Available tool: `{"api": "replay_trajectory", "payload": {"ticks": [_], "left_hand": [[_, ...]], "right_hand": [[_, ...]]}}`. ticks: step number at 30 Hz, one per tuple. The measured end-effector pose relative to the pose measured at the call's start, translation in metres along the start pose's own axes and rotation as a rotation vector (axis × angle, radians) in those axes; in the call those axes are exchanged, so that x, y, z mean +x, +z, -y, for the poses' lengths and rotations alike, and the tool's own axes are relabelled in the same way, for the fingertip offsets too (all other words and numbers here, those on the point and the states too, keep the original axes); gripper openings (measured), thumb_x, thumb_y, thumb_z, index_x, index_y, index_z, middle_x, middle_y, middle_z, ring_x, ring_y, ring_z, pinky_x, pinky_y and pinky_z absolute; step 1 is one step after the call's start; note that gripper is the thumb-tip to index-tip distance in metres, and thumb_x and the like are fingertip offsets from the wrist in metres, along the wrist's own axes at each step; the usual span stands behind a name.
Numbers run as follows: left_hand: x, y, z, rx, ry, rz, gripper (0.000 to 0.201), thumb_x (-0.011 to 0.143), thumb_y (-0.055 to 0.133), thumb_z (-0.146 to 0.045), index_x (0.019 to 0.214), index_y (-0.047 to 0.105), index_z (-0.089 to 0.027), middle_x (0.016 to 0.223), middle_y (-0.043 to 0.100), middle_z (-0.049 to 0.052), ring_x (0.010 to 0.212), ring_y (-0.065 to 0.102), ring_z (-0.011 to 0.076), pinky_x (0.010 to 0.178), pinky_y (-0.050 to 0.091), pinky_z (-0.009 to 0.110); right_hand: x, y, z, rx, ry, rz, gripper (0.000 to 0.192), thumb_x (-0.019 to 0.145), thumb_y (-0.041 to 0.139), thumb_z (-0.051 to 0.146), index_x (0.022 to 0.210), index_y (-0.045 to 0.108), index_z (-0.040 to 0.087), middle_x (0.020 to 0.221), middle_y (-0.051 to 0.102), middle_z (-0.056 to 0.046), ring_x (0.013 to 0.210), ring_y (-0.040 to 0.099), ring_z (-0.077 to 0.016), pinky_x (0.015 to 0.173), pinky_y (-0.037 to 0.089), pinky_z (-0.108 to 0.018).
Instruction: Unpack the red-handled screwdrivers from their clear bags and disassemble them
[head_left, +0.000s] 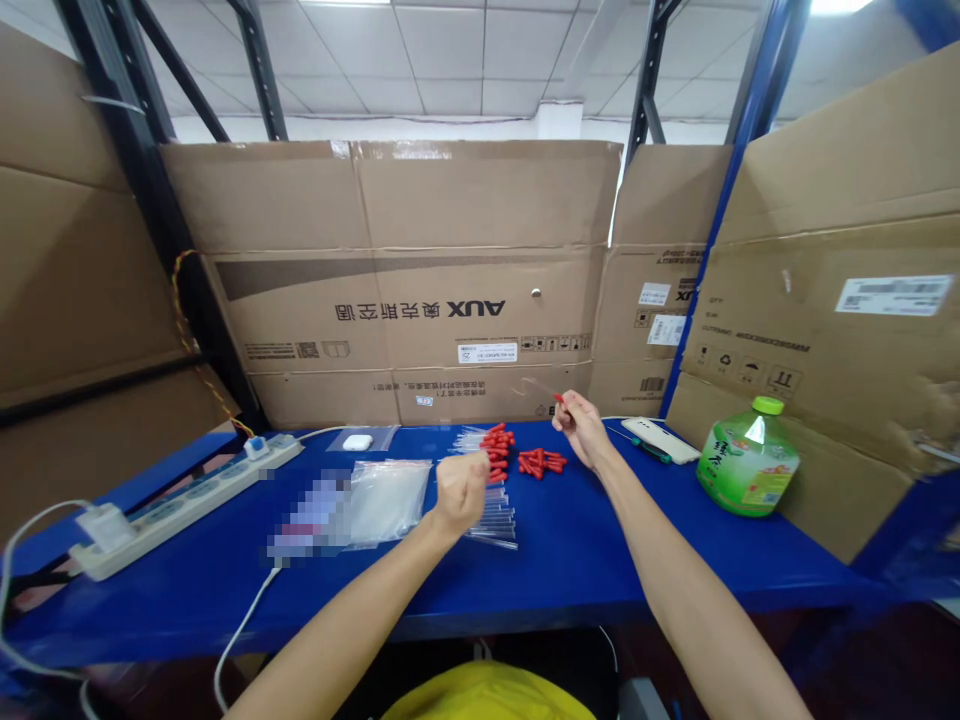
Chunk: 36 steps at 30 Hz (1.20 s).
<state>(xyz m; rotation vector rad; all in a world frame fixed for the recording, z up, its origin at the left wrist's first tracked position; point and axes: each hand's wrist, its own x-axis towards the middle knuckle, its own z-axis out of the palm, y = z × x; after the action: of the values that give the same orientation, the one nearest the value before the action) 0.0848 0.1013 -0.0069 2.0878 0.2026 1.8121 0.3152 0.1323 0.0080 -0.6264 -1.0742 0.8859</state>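
**Open bench in front, clutter between and beyond the hands**

Nearer the body than both hands, the blue bench (570,570) lies bare. Between the left hand (461,490) and right hand (581,428), red caps (541,461) and clear tubes (495,520) block the way. Left of the left hand lie plastic bags (386,498), farther off a power strip (180,505). Right of the right hand sit a phone (660,438) and a green bottle (748,462). Cardboard boxes (420,280) wall off the back.

You worked at a deep blue shelf top (570,560) scattered with small bright red caps (541,461) beside clear tubes (495,515). Your rounded bottle (746,463) was green with a lime lid. The long power strip (180,503) was white, and the big cardboard boxes (390,280) were plain brown with black print.
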Motion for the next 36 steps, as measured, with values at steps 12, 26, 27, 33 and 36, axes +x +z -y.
{"api": "replay_trajectory", "payload": {"ticks": [12,26,27,33,36], "left_hand": [[0.042,-0.004,-0.003,-1.11,-0.863,-0.329,0.023,0.09,0.067,-0.039,0.086,0.056,-0.019,0.09,0.062,0.005,0.093,0.065,0.0156,0.036,0.022,0.012],[0.019,0.018,-0.011,-0.436,-0.61,-0.252,0.069,0.093,0.029,-0.076,0.051,0.02,-0.022,0.045,0.014,-0.007,0.041,0.014,0.0071,0.042,0.013,0.025],[0.014,0.02,-0.009,-0.335,-0.542,-0.204,0.069,0.095,0.027,-0.075,0.051,0.022,-0.022,0.045,0.017,-0.006,0.042,0.017,0.0076,0.044,0.014,0.026],[-0.001,0.017,-0.006,0.011,-0.179,0.031,0.062,0.104,0.022,-0.056,0.054,0.032,-0.02,0.049,0.035,-0.001,0.049,0.033,0.0107,0.053,0.029,0.03],[-0.001,0.016,-0.006,0.043,-0.064,0.108,0.058,0.106,0.023,-0.048,0.056,0.037,-0.02,0.051,0.042,0.0,0.05,0.038,0.0117,0.056,0.033,0.03]], "right_hand": [[-0.036,0.067,-0.037,-0.399,0.021,0.381,0.044,0.088,0.062,0.061,0.077,0.054,0.02,0.065,0.047,0.004,0.058,0.038,-0.0101,0.053,0.03,-0.024],[-0.035,0.06,-0.017,-0.386,0.061,0.584,0.053,0.088,0.058,0.067,0.067,0.05,0.02,0.06,0.038,0.005,0.057,0.031,-0.0111,0.055,0.026,-0.026],[-0.034,0.06,-0.017,-0.395,0.051,0.581,0.053,0.088,0.058,0.067,0.067,0.052,0.019,0.06,0.039,0.004,0.058,0.032,-0.0115,0.055,0.027,-0.026],[-0.032,0.057,-0.02,-0.385,0.047,0.58,0.052,0.089,0.057,0.066,0.064,0.051,0.02,0.059,0.044,0.003,0.057,0.037,-0.0126,0.057,0.031,-0.026],[-0.032,0.058,-0.018,-0.393,0.026,0.546,0.051,0.089,0.059,0.064,0.063,0.048,0.02,0.06,0.044,0.004,0.057,0.037,-0.0122,0.057,0.031,-0.026]]}}
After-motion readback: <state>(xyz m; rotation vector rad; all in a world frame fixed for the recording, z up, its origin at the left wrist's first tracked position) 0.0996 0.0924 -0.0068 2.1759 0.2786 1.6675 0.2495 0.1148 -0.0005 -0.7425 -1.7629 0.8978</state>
